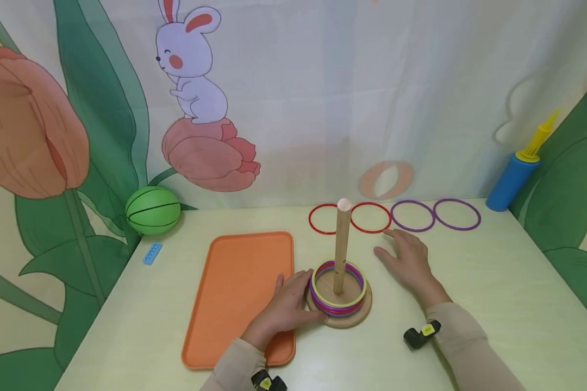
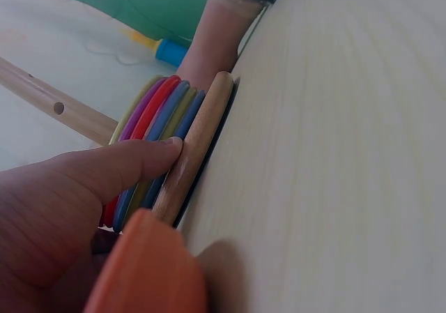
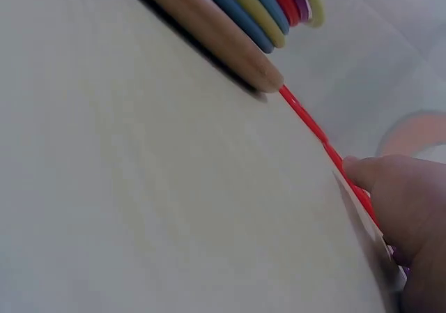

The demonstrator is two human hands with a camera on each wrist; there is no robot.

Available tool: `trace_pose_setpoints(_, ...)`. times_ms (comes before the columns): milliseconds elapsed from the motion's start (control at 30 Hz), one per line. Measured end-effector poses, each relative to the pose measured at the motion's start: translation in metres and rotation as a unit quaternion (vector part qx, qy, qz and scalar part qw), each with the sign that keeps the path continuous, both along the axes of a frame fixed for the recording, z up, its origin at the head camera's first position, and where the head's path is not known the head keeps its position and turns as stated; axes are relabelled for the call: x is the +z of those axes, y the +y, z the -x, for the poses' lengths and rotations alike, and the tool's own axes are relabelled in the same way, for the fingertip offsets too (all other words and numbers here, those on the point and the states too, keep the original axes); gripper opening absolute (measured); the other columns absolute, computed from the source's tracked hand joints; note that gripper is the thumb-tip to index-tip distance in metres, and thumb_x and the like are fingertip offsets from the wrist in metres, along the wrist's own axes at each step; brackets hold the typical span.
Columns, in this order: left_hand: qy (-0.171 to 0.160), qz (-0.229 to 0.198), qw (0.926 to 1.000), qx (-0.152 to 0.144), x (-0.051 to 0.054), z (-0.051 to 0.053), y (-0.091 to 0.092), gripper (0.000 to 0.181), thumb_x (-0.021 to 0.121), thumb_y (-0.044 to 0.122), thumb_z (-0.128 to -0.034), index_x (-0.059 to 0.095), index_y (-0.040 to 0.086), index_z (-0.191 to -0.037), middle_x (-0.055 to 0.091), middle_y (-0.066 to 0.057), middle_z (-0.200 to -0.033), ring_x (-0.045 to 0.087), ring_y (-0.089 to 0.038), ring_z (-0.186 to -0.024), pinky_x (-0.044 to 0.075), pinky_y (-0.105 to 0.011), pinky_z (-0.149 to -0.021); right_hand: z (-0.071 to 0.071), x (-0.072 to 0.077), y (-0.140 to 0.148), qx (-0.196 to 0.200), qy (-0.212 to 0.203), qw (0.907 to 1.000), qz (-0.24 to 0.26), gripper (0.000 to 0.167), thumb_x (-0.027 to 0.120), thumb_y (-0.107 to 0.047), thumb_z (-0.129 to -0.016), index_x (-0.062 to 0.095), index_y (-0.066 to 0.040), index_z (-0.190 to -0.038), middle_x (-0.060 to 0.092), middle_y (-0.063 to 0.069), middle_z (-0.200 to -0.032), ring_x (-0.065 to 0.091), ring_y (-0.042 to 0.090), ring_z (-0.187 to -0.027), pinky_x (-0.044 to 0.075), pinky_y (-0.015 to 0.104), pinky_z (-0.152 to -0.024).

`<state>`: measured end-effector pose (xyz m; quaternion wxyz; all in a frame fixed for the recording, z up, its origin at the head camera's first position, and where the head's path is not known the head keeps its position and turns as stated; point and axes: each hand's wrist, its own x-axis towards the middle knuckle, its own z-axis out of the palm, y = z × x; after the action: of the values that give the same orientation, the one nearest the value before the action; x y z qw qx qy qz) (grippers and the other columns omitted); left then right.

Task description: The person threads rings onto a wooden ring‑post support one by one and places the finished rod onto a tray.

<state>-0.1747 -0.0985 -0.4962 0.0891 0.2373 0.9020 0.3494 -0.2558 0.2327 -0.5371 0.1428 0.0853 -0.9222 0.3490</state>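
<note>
A wooden peg rises from a round wooden base. Around the peg's foot lies a stack of coloured rings, a yellow one on top, with purple, red, blue and olive below. My left hand grips the left side of this stack, thumb in front and fingers behind. Over the table to the right, my right hand has its fingers extended. Its fingertips are by the near edge of the right-hand red ring; whether they touch it I cannot tell. The thumb stands apart and holds nothing.
Another red ring and two purple rings, one at far right, lie along the back. An orange tray is left of the base. A green ball, blue toy brick and blue pump stand near the edges.
</note>
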Motion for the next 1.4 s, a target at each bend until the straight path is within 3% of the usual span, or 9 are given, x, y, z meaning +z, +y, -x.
trace_pose_setpoints(267, -0.004, -0.008, 1.0, 0.0, -0.008, -0.006, 0.0, 0.103, 0.09, 0.037, -0.0803, 0.038, -0.004, -0.159, 0.049, -0.018, -0.158, 0.036, -0.033, -0.153, 0.001, -0.068, -0.124, 0.009, -0.01, -0.003, -0.009, -0.033, 0.9974, -0.063, 0.06, 0.065, -0.045, -0.102, 0.057, -0.008, -0.15, 0.044, 0.029, -0.153, 0.032, 0.051, -0.143, 0.018, 0.071, -0.114)
trace_pose_setpoints(467, -0.002, -0.014, 0.9999, -0.001, -0.007, -0.006, 0.0, 0.104, 0.09, 0.037, -0.0797, 0.038, -0.005, -0.159, 0.049, -0.018, -0.157, 0.036, -0.034, -0.153, 0.002, -0.069, -0.124, 0.003, -0.01, -0.005, -0.015, -0.023, 0.9991, -0.032, 0.039, 0.076, -0.041, -0.096, 0.064, -0.006, -0.106, 0.053, 0.028, -0.143, 0.037, 0.05, -0.143, 0.02, 0.064, -0.12)
trace_pose_setpoints(633, -0.001, -0.013, 0.9999, -0.002, -0.006, -0.004, 0.0, 0.104, 0.09, 0.038, -0.08, 0.037, -0.005, -0.16, 0.048, -0.018, -0.158, 0.035, -0.034, -0.153, 0.001, -0.069, -0.124, -0.004, -0.005, -0.006, -0.015, -0.019, 0.9996, -0.013, 0.043, 0.086, -0.041, -0.088, 0.057, -0.009, -0.082, 0.063, 0.028, -0.127, 0.037, 0.049, -0.146, 0.021, 0.06, -0.122)
trace_pose_setpoints(700, 0.0, -0.013, 0.9999, -0.001, -0.004, -0.003, -0.001, 0.104, 0.089, 0.037, -0.0801, 0.037, -0.004, -0.16, 0.048, -0.018, -0.158, 0.035, -0.034, -0.153, 0.001, -0.068, -0.124, -0.007, -0.002, -0.006, -0.015, -0.026, 0.9995, -0.007, 0.044, 0.088, -0.04, -0.086, 0.057, -0.01, -0.079, 0.061, 0.032, -0.132, 0.035, 0.051, -0.147, 0.021, 0.061, -0.122)
trace_pose_setpoints(900, -0.001, -0.015, 0.9999, 0.0, -0.002, -0.001, -0.001, 0.103, 0.09, 0.036, -0.0799, 0.038, -0.003, -0.16, 0.049, -0.018, -0.158, 0.035, -0.034, -0.153, 0.0, -0.068, -0.124, -0.014, 0.001, -0.005, -0.02, -0.03, 0.9988, 0.033, 0.044, 0.094, -0.033, -0.08, 0.058, -0.008, -0.073, 0.05, 0.04, -0.145, 0.038, 0.055, -0.143, 0.028, 0.062, -0.12)
trace_pose_setpoints(1100, -0.001, -0.01, 1.0, 0.0, -0.003, 0.002, -0.001, 0.104, 0.09, 0.036, -0.0796, 0.037, -0.003, -0.16, 0.049, -0.017, -0.158, 0.035, -0.033, -0.153, 0.0, -0.069, -0.124, -0.014, 0.002, -0.008, -0.042, -0.014, 0.9955, 0.084, 0.047, 0.097, -0.028, -0.076, 0.055, -0.006, -0.077, 0.055, 0.035, -0.141, 0.044, 0.053, -0.14, 0.033, 0.061, -0.119)
trace_pose_setpoints(1400, 0.0, -0.012, 0.9999, -0.001, -0.001, 0.003, 0.0, 0.104, 0.09, 0.037, -0.0794, 0.037, -0.003, -0.16, 0.049, -0.018, -0.158, 0.034, -0.034, -0.153, -0.001, -0.068, -0.124, -0.019, 0.013, -0.011, -0.061, -0.025, 0.9878, 0.141, 0.049, 0.097, -0.032, -0.077, 0.057, -0.003, -0.081, 0.046, 0.029, -0.156, 0.037, 0.051, -0.147, 0.028, 0.064, -0.121)
